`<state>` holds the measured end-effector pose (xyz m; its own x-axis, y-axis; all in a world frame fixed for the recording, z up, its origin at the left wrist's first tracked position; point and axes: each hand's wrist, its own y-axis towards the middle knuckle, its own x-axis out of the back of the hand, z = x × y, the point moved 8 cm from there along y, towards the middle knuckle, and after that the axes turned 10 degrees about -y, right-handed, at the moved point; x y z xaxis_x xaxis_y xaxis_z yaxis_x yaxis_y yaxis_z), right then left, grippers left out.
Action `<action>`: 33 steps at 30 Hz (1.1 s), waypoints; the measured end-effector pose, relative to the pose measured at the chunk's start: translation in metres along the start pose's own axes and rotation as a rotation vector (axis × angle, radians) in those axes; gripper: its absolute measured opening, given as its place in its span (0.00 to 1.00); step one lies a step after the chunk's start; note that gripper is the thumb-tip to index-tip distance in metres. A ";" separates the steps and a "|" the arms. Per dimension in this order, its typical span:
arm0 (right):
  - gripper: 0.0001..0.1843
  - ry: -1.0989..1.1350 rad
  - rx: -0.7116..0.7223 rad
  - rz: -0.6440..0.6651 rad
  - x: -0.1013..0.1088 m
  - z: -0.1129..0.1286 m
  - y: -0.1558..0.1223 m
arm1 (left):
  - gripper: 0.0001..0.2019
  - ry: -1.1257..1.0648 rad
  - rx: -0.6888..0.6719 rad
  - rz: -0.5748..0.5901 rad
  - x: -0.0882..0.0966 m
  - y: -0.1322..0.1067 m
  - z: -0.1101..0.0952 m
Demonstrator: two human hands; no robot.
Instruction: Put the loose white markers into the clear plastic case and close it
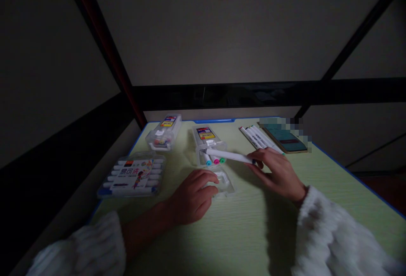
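across the pale green worktop (241, 233), hands well apart: left hand (193, 195) curled, right hand (275, 172) pinching. flat marker case (136, 176) hugs the left edge. centre, toward the far edge, clear box (209, 140), its lid (231, 188) down by the left fingers, can't tell if gripped. and white marker (230, 155), right fingertips clamping one end, other end at the box mouth!
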<state>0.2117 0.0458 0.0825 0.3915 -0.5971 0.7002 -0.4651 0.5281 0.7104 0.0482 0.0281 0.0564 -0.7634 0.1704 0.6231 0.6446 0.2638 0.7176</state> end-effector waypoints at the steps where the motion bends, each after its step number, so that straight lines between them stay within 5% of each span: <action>1: 0.05 0.005 0.006 -0.004 0.000 0.002 0.001 | 0.10 0.001 0.002 0.003 0.000 0.000 0.000; 27: 0.04 0.091 0.123 -0.060 -0.005 0.037 0.007 | 0.11 0.033 0.040 0.046 -0.004 0.002 0.003; 33: 0.04 0.096 0.120 -0.070 -0.006 0.038 0.007 | 0.10 0.111 0.178 -0.013 0.001 0.000 0.012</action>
<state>0.1761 0.0304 0.0807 0.4977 -0.5668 0.6566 -0.5232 0.4076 0.7484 0.0468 0.0401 0.0531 -0.7558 0.0632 0.6518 0.6098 0.4305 0.6654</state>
